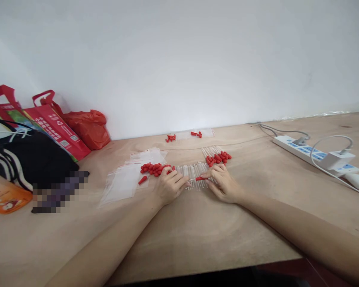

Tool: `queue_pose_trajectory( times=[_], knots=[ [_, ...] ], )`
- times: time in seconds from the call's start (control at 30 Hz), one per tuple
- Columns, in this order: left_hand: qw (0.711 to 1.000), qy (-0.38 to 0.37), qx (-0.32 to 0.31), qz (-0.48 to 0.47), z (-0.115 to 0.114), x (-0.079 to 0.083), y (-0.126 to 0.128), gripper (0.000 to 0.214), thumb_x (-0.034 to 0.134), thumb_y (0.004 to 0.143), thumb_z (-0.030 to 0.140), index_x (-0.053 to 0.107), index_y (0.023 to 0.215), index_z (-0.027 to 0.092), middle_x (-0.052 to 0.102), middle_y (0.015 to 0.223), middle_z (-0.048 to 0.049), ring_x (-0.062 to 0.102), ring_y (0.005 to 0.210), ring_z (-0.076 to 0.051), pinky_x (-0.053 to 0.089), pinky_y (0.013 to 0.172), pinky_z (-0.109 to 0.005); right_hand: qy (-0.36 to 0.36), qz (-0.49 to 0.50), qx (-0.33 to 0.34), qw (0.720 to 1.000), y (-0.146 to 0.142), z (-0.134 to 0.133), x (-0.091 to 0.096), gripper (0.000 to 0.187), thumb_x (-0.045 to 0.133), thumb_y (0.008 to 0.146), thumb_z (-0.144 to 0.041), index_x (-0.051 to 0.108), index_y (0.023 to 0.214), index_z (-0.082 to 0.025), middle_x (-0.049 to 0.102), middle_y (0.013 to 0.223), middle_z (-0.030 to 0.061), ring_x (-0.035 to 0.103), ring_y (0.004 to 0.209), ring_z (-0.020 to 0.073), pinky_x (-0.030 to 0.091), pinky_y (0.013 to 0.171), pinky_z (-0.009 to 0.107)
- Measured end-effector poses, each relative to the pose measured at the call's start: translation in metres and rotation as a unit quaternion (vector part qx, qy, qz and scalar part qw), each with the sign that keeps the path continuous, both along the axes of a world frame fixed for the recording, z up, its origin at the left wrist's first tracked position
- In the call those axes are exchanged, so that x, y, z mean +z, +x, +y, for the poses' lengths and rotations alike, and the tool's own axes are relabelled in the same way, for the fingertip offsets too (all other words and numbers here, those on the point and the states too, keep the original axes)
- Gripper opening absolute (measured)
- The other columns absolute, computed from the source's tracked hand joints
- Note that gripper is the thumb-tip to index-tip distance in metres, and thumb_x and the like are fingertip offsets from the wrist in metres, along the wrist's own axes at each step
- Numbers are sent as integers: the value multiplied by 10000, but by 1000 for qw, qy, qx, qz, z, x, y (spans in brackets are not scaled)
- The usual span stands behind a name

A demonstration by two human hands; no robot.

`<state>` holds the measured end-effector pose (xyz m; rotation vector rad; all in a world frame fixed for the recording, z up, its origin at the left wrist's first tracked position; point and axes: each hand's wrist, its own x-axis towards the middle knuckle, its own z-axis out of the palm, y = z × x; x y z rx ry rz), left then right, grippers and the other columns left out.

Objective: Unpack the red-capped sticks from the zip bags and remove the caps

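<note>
My left hand [170, 185] pinches a thin clear dropper tube [192, 180], while my right hand [223, 184] grips the red rubber bulb [201, 178] at its right end. Tube and bulb meet end to end between my fingers; how far one sits inside the other I cannot tell. Beneath them lies a row of clear dropper tubes [185, 170]. Left of these is a heap of loose red bulbs [155, 169], with one bulb [143, 180] apart. Beyond my right hand lie several droppers fitted with red bulbs [218, 158].
Clear plastic zip bags [121, 185] lie to the left. More small red pieces [196, 134] sit near the wall. At right are a power strip [312, 151], a white charger [337, 159] and cables. Shopping bags [56, 127] and black cloth [32, 155] stand at left.
</note>
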<state>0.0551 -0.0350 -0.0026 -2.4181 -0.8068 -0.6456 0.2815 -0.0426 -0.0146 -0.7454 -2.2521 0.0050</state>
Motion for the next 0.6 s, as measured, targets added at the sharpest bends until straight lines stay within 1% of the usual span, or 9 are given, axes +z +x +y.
queue_pose_trajectory(
  times=[0.07,0.13,0.23,0.33,0.5,0.6],
  knots=[
    [1000,-9,8,-2,0,0,0,215,400,869,293,599,884,212,602,644,12,493,619,-116,302,730,-316,-1,-22,-17,1000,1,0,1,133,422,807,-183,518,897,-195,609,823,22,508,797,143,295,763,326],
    [1000,-11,16,-2,-1,-1,0,219,391,872,281,599,874,212,605,654,10,492,621,-116,297,735,-319,6,-34,-38,999,0,0,3,126,463,805,-266,541,878,-200,612,784,9,506,785,144,277,776,333],
    [1000,-2,12,-4,-2,-1,2,201,406,866,274,597,896,218,607,654,12,487,621,-120,290,738,-321,36,-20,-74,996,-2,-1,3,198,504,795,-375,581,871,-209,620,732,-2,491,760,146,248,795,347],
    [1000,15,1,-4,-4,-1,4,186,421,860,265,595,914,225,607,634,20,476,607,-120,283,741,-325,78,-8,-90,993,-5,-1,2,195,487,815,-364,612,889,-234,631,720,-5,474,741,142,226,807,358],
    [999,53,-13,-5,-9,1,3,155,465,832,252,603,770,219,583,548,34,452,575,-117,280,725,-334,140,-27,-71,987,-5,-4,-1,157,495,810,-314,635,776,-251,600,599,-37,453,700,129,201,839,384],
    [999,47,-20,-16,-12,3,1,148,479,821,245,601,740,224,578,527,41,443,562,-109,279,720,-336,158,-43,-63,985,-3,-5,-2,141,498,800,-281,637,782,-265,583,566,-44,458,692,129,192,849,405]
  ],
)
